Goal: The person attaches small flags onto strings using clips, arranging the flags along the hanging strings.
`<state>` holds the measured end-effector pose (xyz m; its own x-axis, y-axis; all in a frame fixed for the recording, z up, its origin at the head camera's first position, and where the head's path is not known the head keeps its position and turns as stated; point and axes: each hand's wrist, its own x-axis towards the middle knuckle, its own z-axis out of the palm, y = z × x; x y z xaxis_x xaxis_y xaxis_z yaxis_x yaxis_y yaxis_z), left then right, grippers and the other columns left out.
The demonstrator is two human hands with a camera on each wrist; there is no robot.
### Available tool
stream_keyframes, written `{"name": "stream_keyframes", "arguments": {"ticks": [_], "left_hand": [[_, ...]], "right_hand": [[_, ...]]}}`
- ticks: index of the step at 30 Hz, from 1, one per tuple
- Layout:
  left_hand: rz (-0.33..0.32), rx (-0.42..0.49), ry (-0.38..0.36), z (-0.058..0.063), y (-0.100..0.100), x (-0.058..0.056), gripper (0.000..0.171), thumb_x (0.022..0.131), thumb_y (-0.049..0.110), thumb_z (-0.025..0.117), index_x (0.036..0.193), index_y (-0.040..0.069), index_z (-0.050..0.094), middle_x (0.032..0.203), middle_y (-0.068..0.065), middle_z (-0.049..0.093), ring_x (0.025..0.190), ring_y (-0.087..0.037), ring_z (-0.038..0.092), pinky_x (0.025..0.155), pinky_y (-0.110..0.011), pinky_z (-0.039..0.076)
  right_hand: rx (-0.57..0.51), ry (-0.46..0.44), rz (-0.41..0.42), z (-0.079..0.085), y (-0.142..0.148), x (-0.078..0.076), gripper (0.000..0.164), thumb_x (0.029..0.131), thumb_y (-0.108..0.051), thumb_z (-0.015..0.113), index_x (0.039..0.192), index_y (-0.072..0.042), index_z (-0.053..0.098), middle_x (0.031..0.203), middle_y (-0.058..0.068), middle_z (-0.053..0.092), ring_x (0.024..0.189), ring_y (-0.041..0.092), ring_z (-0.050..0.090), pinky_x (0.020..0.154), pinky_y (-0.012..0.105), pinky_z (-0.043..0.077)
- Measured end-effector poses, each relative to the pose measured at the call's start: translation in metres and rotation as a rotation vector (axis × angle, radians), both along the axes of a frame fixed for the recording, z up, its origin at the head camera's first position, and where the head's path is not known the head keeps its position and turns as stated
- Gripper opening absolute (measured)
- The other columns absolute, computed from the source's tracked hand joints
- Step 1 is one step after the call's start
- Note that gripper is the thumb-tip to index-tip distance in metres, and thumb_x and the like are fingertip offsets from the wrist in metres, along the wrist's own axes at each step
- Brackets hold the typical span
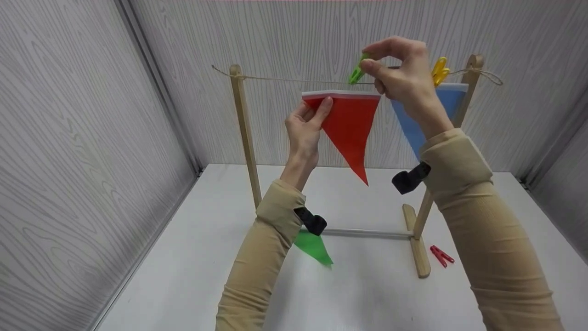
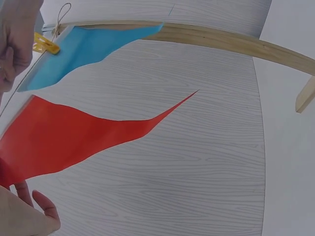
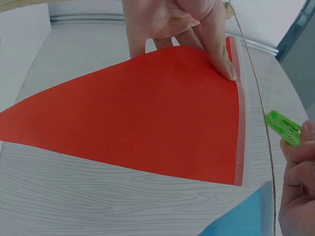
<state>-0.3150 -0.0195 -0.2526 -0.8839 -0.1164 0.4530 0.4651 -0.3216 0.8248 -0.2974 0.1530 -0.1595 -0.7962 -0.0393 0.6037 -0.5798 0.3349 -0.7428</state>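
Counter [image 1: 193,257]: green pennant [image 1: 314,248], part hidden by a sleeve; red clothespin [image 1: 437,252].
Left hand [image 1: 304,128]: pinching red pennant [image 1: 351,122] by its white-edged top, below the cord [image 1: 294,80], apart from it.
Right hand [image 1: 404,71]: pinching green clothespin [image 1: 357,73] at the cord; whether its jaws straddle it, unclear.
Beyond: blue pennant [image 1: 409,128], yellow clothespin [image 1: 439,73] at its top.
Risk: gap between hem and cord could make the clip miss the cloth; early release would drop it.

One string [image 1: 285,80]; two posts [image 1: 245,128], near its ends; three flags [image 1: 349,124], below it; three visible pegs [image 1: 439,72], two at it, one below.
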Motion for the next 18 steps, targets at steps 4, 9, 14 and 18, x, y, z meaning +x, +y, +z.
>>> {"name": "stream_keyframes", "arguments": {"ticks": [4, 9, 14, 18], "left_hand": [[-0.003, 0.002, 0.0, 0.0007, 0.001, -0.0004, 0.027, 0.096, 0.013, 0.069, 0.119, -0.001, 0.067, 0.11, -0.018, 0.074, 0.098, -0.017, 0.069, 0.103, -0.026, 0.051], [-0.002, -0.004, -0.001, 0.0011, 0.0013, -0.0005, 0.028, 0.096, 0.014, 0.068, 0.12, 0.0, 0.067, 0.111, -0.018, 0.073, 0.099, -0.018, 0.069, 0.104, -0.027, 0.05], [-0.003, 0.01, 0.009, 0.0025, 0.0023, -0.0012, 0.028, 0.096, 0.012, 0.067, 0.121, -0.001, 0.067, 0.11, -0.019, 0.074, 0.097, -0.017, 0.069, 0.103, -0.027, 0.051], [-0.009, 0.025, 0.0, 0.0042, 0.004, -0.0019, 0.027, 0.096, 0.011, 0.068, 0.12, -0.002, 0.067, 0.107, -0.017, 0.074, 0.095, -0.015, 0.069, 0.1, -0.026, 0.054]], "right_hand": [[0.03, 0.021, -0.018, 0.0021, -0.0003, -0.0002, 0.023, 0.095, -0.02, 0.069, 0.115, -0.009, 0.069, 0.098, -0.007, 0.063, 0.049, 0.006, 0.043, 0.052, 0.014, 0.04], [0.074, 0.051, -0.055, 0.0041, -0.0002, -0.0013, 0.014, 0.095, -0.018, 0.069, 0.108, -0.011, 0.07, 0.098, -0.008, 0.063, 0.053, 0.002, 0.049, 0.056, 0.014, 0.043], [0.134, 0.075, -0.1, 0.0055, -0.0002, -0.0023, 0.012, 0.094, -0.019, 0.071, 0.104, -0.011, 0.071, 0.098, -0.008, 0.064, 0.078, 0.0, 0.062, 0.075, 0.014, 0.053], [0.141, 0.083, -0.109, 0.0059, -0.0011, -0.0029, 0.012, 0.095, -0.018, 0.07, 0.102, -0.009, 0.072, 0.098, -0.007, 0.065, 0.079, 0.001, 0.064, 0.076, 0.015, 0.053]]}}
